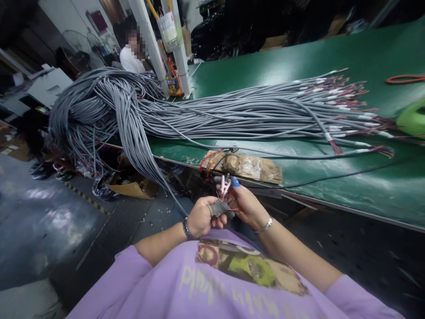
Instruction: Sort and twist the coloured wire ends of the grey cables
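Observation:
My left hand [202,217], with grey covers on its fingers, is closed around the end of a grey cable [181,208] that hangs down from the bundle. Thin red wires [233,209] stick out between the two hands. My right hand [249,204] has blue tape on one fingertip. It is closed around a small pink-handled tool [226,185], held upright just above the wires. The tool's exact kind and its working end are hard to make out. Both hands are close together in front of my body, below the table edge.
A large bundle of grey cables [212,115] with stripped ends lies along the green table [348,186]. A taped cardboard piece [252,168] sits at the near edge. White posts [181,66] rise behind. A person [132,57] is at the back left. A cardboard box [136,188] stands below.

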Demonstrator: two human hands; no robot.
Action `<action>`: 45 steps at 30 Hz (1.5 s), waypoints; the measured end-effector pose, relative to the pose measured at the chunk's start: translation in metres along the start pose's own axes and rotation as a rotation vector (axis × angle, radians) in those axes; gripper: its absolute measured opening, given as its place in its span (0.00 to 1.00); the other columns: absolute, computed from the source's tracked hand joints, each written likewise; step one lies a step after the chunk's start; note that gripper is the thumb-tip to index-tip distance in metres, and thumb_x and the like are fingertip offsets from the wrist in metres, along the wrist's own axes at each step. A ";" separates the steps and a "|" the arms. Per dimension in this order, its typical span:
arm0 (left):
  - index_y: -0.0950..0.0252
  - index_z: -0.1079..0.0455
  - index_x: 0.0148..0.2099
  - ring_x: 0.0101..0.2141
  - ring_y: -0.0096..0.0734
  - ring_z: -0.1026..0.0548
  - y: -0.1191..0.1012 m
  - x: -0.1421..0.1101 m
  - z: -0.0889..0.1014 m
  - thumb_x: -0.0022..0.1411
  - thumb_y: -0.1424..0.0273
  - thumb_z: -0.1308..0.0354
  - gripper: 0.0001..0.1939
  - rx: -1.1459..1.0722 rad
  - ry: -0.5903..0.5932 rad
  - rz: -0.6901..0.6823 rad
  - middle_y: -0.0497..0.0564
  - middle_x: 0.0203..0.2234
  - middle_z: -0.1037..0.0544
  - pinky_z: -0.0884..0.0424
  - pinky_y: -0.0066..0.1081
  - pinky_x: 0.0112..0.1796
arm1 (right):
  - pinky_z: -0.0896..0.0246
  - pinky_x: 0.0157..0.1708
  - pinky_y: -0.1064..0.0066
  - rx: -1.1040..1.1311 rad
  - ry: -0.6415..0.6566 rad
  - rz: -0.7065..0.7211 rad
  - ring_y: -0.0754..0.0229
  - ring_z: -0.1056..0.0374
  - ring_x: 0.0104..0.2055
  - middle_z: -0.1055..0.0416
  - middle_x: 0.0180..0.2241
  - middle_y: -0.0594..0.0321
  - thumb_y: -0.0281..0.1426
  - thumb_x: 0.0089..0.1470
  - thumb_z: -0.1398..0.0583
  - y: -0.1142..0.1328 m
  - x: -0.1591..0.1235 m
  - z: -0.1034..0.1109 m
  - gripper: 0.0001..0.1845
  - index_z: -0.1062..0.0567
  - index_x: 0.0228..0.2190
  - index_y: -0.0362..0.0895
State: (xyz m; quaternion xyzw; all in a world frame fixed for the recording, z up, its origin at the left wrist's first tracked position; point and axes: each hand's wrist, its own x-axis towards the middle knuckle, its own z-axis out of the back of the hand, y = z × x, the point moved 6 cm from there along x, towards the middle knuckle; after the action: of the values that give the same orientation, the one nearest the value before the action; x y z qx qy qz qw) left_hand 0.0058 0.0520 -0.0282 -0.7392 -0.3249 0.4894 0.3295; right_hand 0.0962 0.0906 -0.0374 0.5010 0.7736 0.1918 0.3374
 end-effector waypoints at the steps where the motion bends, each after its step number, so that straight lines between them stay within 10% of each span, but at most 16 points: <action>1: 0.68 0.32 0.24 0.11 0.20 0.37 0.000 0.001 -0.001 0.35 0.50 0.33 0.26 -0.005 0.001 -0.005 0.47 0.12 0.30 0.48 0.23 0.14 | 0.37 0.22 0.72 0.010 0.004 -0.024 0.63 0.34 0.21 0.25 0.21 0.62 0.42 0.44 0.32 -0.002 0.001 0.001 0.14 0.22 0.25 0.44; 22: 0.67 0.34 0.21 0.10 0.20 0.37 0.002 -0.006 -0.002 0.34 0.50 0.32 0.25 0.031 -0.013 0.001 0.47 0.11 0.30 0.50 0.23 0.12 | 0.34 0.23 0.75 0.109 0.022 -0.116 0.66 0.33 0.22 0.23 0.24 0.64 0.48 0.42 0.32 -0.004 -0.001 -0.003 0.19 0.21 0.26 0.45; 37: 0.67 0.32 0.23 0.10 0.21 0.37 -0.002 -0.003 -0.001 0.37 0.55 0.34 0.20 -0.067 -0.092 -0.063 0.47 0.11 0.29 0.50 0.23 0.13 | 0.45 0.21 0.74 -0.294 -0.242 0.356 0.67 0.43 0.19 0.34 0.16 0.70 0.53 0.37 0.32 0.016 -0.006 0.013 0.24 0.28 0.18 0.45; 45: 0.66 0.34 0.22 0.10 0.21 0.37 0.001 0.000 -0.001 0.35 0.56 0.34 0.19 -0.086 -0.087 -0.043 0.47 0.11 0.30 0.49 0.23 0.13 | 0.39 0.21 0.73 -0.019 -0.062 0.043 0.65 0.36 0.21 0.27 0.20 0.65 0.52 0.33 0.30 -0.002 0.006 0.002 0.25 0.23 0.23 0.43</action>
State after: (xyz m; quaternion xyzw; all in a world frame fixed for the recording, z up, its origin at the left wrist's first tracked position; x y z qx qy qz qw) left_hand 0.0072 0.0511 -0.0285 -0.7237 -0.3754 0.4993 0.2931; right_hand 0.0949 0.0955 -0.0421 0.5199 0.7500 0.1908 0.3617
